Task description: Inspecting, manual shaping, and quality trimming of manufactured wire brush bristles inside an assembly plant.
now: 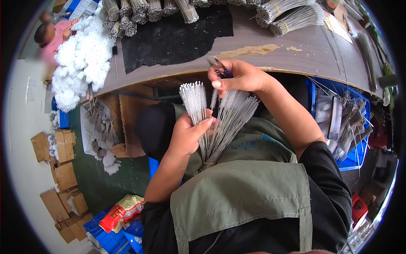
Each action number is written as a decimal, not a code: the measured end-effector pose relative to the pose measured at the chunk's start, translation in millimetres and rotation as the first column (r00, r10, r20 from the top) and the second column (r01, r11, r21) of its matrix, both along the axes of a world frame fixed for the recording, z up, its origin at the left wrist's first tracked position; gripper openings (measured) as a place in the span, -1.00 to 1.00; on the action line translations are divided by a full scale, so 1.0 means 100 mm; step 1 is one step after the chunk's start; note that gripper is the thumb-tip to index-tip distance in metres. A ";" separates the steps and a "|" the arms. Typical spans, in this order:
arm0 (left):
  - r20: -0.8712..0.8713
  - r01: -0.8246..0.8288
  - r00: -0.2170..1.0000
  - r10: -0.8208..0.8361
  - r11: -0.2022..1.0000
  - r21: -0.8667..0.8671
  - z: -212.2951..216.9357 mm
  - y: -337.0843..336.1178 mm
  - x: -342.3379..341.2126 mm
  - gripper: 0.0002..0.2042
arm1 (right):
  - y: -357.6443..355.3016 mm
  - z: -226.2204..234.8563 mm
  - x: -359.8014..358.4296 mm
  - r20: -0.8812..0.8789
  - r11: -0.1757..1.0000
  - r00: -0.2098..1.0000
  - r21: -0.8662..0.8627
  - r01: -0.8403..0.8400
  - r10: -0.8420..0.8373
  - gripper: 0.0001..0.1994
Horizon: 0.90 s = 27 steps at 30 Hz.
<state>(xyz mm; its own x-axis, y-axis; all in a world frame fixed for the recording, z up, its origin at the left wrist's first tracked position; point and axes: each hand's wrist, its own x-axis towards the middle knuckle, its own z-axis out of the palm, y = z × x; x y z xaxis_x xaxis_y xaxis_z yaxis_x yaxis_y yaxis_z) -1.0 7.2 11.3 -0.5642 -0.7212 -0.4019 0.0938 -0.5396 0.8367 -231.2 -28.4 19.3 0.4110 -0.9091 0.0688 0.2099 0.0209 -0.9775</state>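
Over my lap, my left hand [187, 132] is closed round part of a bundle of thin wire brushes [239, 116]. The brushes have pale bristled ends fanned upward and split into clumps, and a tie gathers their wire stems at the bottom. My right hand [245, 77] is just above the bristled ends, its fingers closed on small metal snips [215, 63] with dark blue on the handle. One brush stands apart between the clumps, directly under my right fingers. Whether those fingers touch it is hidden.
The worktable [253, 36] carries a black mat [177, 40] and tied brush bundles [296, 19]. White fluffy brushes [82, 63] heap at its left end, with a person beyond. A blue crate [349, 158] of brushes stands right; a white bin [88, 144] and cardboard boxes [65, 175] are left.
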 end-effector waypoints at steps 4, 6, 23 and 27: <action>0.057 -0.016 0.998 0.017 1.000 -0.027 0.03 0.00 -0.02 -0.78 | -0.05 -0.08 -0.01 0.016 0.997 0.997 -0.008 -0.074 0.074 -0.78; 0.008 -0.042 0.999 0.042 0.999 -0.031 0.02 0.00 0.00 -0.78 | -0.03 -0.02 0.04 0.027 1.000 1.000 -0.011 -0.007 0.007 -0.76; 0.078 -0.032 0.996 0.034 0.999 -0.034 -0.05 -0.04 0.03 -0.82 | -0.08 -0.02 0.02 -0.103 0.996 0.993 -0.063 -0.060 0.054 -0.83; 0.068 -0.042 0.997 0.043 0.999 -0.015 -0.08 -0.04 0.04 -0.83 | -0.06 0.02 0.07 0.004 0.999 1.000 -0.045 0.018 -0.017 -0.83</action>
